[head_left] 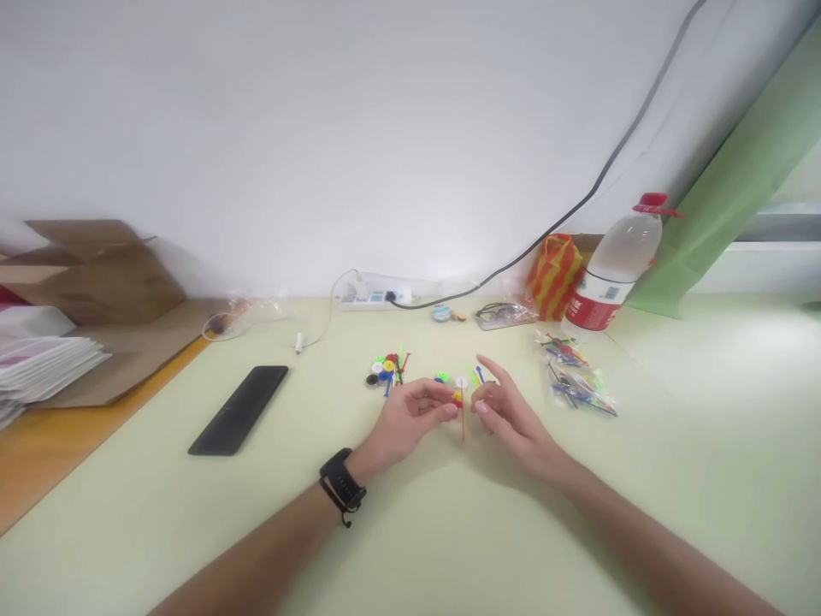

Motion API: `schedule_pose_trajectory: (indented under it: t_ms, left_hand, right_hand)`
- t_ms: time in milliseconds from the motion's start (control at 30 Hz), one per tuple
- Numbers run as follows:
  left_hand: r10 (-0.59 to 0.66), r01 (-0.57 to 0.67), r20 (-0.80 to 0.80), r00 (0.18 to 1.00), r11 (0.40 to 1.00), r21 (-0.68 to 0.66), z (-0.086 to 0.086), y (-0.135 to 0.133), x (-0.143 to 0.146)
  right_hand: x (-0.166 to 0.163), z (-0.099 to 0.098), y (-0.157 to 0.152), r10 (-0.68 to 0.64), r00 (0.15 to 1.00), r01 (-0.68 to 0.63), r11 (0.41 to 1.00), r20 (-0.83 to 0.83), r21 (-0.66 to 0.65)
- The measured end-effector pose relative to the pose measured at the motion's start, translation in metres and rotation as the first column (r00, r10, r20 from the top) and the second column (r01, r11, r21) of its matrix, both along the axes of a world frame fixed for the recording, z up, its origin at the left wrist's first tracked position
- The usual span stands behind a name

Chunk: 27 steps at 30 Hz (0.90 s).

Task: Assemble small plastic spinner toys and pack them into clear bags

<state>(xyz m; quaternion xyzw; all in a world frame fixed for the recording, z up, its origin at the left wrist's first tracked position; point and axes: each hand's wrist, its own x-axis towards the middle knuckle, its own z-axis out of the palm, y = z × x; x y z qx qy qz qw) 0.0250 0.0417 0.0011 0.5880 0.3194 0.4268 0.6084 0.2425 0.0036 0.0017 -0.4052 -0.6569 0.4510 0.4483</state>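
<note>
A thin, straight orange-red stick (463, 419), seemingly plastic, is over the middle of the smooth, pale green table (385, 547). Small glossy pieces lie beyond the hands: a left pile (383, 368) of round discs and slim sticks, with at least six discs showing, and a partly hidden group with one white disc (461, 383) and one blue stick (480, 375). What look like two crinkly clear packets (581, 389) of sticks lie to the right. Toward the back edge stand one clear bottle (616, 265) with a red cap and one striped pouch (555, 278); one flat black slab (239, 411) lies nearer the left edge.

The stick runs between the hands, just beside the left hand's (414, 419) fingertips. That thumb and forefinger are drawn close together; whether they pinch it, I cannot tell. The right hand (516, 423) has its forefinger stretched out and its other fingers curled near the thumb; any grip there is unclear.
</note>
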Motion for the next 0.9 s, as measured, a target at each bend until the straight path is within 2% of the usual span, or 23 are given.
schedule_pose_trajectory:
  t_ms: [167,267,367,500,700,800,900]
  left_hand:
    - [0.032,-0.031,0.012,0.999,0.999,-0.021,-0.004,0.002,-0.001]
    - [0.027,-0.027,0.003,1.0,0.999,-0.022,-0.002,0.001,0.0]
    - [0.007,-0.008,-0.017,1.0,1.0,-0.014,0.0,-0.001,0.001]
    - [-0.046,0.046,-0.001,0.999,0.999,-0.012,-0.001,-0.004,0.003]
    - [-0.062,0.062,-0.008,0.998,0.998,-0.023,-0.002,-0.005,0.003]
    - [-0.056,0.056,-0.001,0.998,0.998,-0.023,-0.002,-0.004,0.003]
    - [0.006,-0.006,0.0,1.0,1.0,-0.006,-0.002,-0.002,0.003]
  right_hand:
    - [0.006,-0.005,0.006,0.021,0.999,-0.025,0.996,-0.048,-0.082]
    - [0.006,-0.001,0.009,-0.038,0.994,0.027,0.994,-0.102,-0.102]
    - [0.001,0.006,0.007,-0.017,0.992,0.0,0.991,-0.128,-0.135]
    - [-0.006,0.009,0.003,0.053,0.988,-0.072,0.989,-0.145,-0.129]
    - [-0.006,0.003,0.004,0.077,0.99,-0.091,0.99,-0.121,-0.11]
    - [-0.006,0.003,0.004,0.055,0.988,-0.074,0.989,-0.144,-0.128]
    - [-0.008,0.005,0.003,-0.029,0.984,-0.004,0.983,-0.176,-0.185]
